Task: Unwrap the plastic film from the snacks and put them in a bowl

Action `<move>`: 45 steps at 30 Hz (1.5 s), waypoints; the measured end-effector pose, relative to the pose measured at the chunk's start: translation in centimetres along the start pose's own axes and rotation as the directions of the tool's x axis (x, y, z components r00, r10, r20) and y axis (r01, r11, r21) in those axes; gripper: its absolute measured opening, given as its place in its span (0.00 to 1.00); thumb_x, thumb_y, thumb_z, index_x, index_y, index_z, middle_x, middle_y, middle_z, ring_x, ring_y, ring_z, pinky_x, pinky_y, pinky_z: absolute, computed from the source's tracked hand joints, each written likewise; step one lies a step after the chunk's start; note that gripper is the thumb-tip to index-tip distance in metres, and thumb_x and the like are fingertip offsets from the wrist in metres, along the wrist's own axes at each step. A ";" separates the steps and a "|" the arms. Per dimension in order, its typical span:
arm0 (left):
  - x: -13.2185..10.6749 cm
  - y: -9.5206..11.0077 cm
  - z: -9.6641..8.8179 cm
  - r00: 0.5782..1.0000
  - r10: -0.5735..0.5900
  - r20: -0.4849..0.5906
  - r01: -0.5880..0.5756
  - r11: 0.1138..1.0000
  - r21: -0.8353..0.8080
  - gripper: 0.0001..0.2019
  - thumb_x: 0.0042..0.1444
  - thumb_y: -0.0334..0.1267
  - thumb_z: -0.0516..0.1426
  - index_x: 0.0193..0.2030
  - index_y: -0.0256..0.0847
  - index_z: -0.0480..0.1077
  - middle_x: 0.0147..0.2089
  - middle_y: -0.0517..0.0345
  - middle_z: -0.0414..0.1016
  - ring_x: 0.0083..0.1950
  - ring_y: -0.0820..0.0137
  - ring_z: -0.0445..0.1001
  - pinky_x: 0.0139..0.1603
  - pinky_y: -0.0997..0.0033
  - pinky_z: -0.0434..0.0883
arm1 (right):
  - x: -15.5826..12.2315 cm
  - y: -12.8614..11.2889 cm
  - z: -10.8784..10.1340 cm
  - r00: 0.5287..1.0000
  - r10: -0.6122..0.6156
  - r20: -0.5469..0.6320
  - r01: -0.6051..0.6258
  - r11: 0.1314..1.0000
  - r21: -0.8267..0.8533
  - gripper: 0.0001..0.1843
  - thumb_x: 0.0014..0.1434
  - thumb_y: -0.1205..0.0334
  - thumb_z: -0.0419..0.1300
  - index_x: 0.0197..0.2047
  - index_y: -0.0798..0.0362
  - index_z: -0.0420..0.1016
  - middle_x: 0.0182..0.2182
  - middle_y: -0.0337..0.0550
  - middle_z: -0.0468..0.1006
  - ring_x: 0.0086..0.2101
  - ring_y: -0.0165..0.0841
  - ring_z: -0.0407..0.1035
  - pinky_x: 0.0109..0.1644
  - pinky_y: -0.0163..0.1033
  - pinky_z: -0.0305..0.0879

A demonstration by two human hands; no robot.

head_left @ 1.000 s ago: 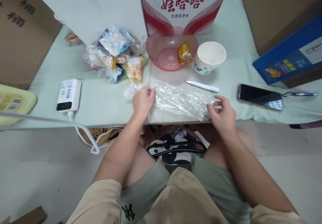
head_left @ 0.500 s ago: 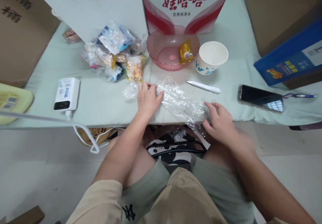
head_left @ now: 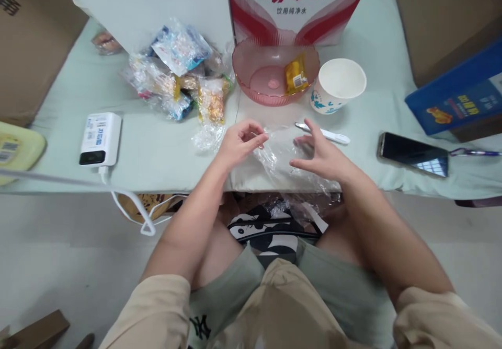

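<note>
A crumpled clear plastic bag [head_left: 274, 155] lies at the front of the table, part of it drooping over the edge toward my lap. My left hand [head_left: 243, 141] pinches the bag's left end between thumb and fingers. Over its right part hovers my right hand [head_left: 319, 153], fingers spread, holding nothing. Just behind that hand is a white-handled utility knife [head_left: 333, 136], partly covered by my fingers. A pink glass bowl [head_left: 254, 80] with one yellow packet [head_left: 295, 74] inside stands farther back, beside a white paper cup [head_left: 341, 85].
To the left are a heap of wrapped snacks [head_left: 176, 72] and a white power bank [head_left: 101, 139] with its cable. On the right lie a phone [head_left: 413, 153] and a blue box [head_left: 451, 98]. A white-and-red carton [head_left: 298, 17] stands at the back.
My right hand has moved left and up, from the bag's right end to near the knife. My left hand has closed into a pinch. More of the plastic now hangs over the edge.
</note>
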State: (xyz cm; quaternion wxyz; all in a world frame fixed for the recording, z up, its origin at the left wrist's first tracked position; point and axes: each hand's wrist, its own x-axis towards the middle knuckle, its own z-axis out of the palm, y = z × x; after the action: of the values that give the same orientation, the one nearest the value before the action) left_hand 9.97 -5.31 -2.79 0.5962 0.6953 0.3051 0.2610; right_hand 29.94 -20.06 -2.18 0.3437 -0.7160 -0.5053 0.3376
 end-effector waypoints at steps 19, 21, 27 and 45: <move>0.1 -0.9 1.8 0.984 -0.172 0.053 0.171 0.985 0.031 0.08 0.67 0.40 0.55 0.47 0.42 0.72 0.28 0.62 0.77 0.27 0.74 0.77 0.30 0.75 0.72 | 1.3 0.4 3.2 0.974 0.212 0.082 -0.213 0.725 0.655 0.17 0.49 0.54 0.69 0.34 0.48 0.65 0.43 0.42 0.78 0.37 0.31 0.76 0.42 0.42 0.78; 0.0 -1.1 1.6 0.991 -0.128 0.040 0.120 0.979 0.163 0.08 0.67 0.42 0.55 0.47 0.44 0.73 0.22 0.65 0.71 0.20 0.74 0.72 0.26 0.75 0.69 | 0.9 0.2 3.1 0.979 0.199 0.052 -0.188 0.768 0.612 0.15 0.53 0.53 0.66 0.39 0.47 0.65 0.46 0.42 0.79 0.34 0.30 0.76 0.35 0.38 0.76; -0.7 -0.2 1.2 0.972 -0.222 0.071 0.224 0.974 -0.016 0.16 0.64 0.49 0.58 0.55 0.46 0.70 0.20 0.66 0.70 0.16 0.73 0.67 0.20 0.74 0.64 | 1.0 -0.5 3.3 0.994 0.111 0.014 -0.095 0.764 0.638 0.24 0.53 0.52 0.66 0.53 0.41 0.68 0.55 0.42 0.78 0.29 0.29 0.75 0.22 0.33 0.65; 0.1 -1.9 -0.4 0.997 0.045 0.055 -0.033 0.978 -0.208 0.21 0.47 0.32 0.65 0.47 0.46 0.65 0.37 0.65 0.70 0.33 0.76 0.73 0.39 0.72 0.73 | 2.1 1.9 3.7 0.909 -0.023 -0.415 0.243 0.839 0.487 0.23 0.57 0.46 0.62 0.53 0.42 0.66 0.58 0.46 0.72 0.61 0.43 0.67 0.66 0.56 0.62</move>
State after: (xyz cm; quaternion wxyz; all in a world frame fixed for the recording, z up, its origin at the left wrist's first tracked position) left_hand 9.53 -4.77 -4.57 0.6687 0.6429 0.2448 0.2822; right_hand 28.33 -18.02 -6.04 0.6442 -0.6088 -0.3629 0.2873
